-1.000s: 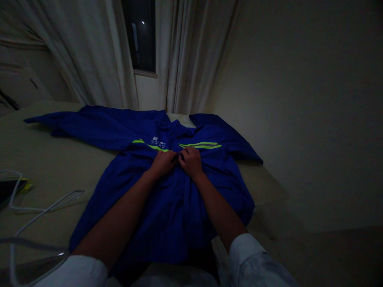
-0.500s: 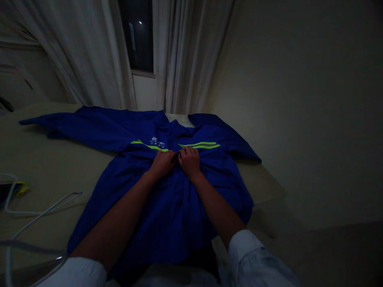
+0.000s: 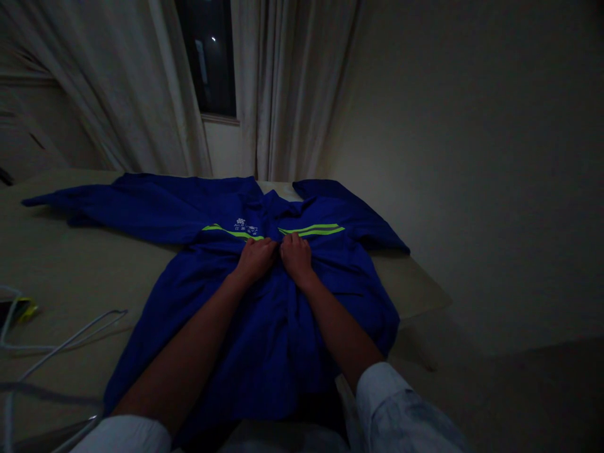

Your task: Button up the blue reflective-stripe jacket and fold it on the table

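Note:
A blue work jacket [image 3: 255, 352] lies spread face up, its sleeves out to both sides. Bright yellow-green stripes [image 3: 317, 230] cross its chest, with a white printed logo [image 3: 243, 225] on the left part. My left hand [image 3: 256, 259] grips the front edge just below the stripe, fingers closed on the cloth. Close beside it, my right hand [image 3: 296, 257] pinches the other front edge near the middle. The fingertips are partly hidden, and any button between them is too dark to make out.
Under the jacket is a pale table [image 3: 56, 251]. White cables [image 3: 70, 340] and a black and yellow object [image 3: 23, 309] lie on its left side. Behind stand curtains [image 3: 292, 88] around a dark window [image 3: 207, 63], and a plain wall [image 3: 472, 157] rises at the right.
The view has shifted slightly, so the surroundings appear a little displaced. Both hands keep their hold at the same spot on the jacket front.

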Tool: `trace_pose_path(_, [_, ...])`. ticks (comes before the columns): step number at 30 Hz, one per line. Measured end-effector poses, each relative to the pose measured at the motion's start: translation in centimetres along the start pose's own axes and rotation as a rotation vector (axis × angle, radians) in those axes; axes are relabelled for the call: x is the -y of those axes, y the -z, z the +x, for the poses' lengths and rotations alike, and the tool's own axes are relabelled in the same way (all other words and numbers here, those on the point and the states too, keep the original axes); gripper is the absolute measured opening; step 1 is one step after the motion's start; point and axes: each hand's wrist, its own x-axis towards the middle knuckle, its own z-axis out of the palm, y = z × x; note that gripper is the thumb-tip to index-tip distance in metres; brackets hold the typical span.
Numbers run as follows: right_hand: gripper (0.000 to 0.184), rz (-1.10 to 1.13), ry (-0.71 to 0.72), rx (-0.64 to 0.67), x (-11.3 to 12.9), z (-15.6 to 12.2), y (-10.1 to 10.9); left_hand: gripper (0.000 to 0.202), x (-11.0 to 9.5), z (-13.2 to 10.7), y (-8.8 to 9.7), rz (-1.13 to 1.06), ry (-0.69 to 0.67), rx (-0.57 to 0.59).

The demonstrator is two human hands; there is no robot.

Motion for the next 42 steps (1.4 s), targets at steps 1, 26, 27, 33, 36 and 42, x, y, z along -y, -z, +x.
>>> trace_pose_path(1, [0.022,0.004,-0.01,0.007,0.0,0.0,0.1,0.021,0.0,0.0,0.0,0.001,0.001,-0.008])
trace_pose_path(26, [0.015,0.263,0.001,0.097,-2.4,-0.8,0.7,0.026,-0.7,-0.6,0.0,-0.056,0.059,-0.037])
trace_pose_path(27, [0.015,0.264,0.005,0.101,-2.4,-0.8,0.7,0.024,-0.7,-0.6,0.0,-0.049,0.061,-0.04])
trace_pose_path(33, [0.015,0.309,0.013,0.076,-2.3,-0.9,0.5,0.023,-0.5,-0.4,-0.5,-0.079,0.045,-0.042])
trace_pose_path(36, [0.018,0.299,0.003,0.073,-2.1,-1.0,0.7,0.02,-0.1,-0.4,-1.0,-0.094,0.043,-0.068])
trace_pose_path(42, [0.022,0.142,0.015,0.102,-1.4,-1.0,1.5,0.018,0.2,-0.5,-1.4,-0.067,0.013,-0.117])
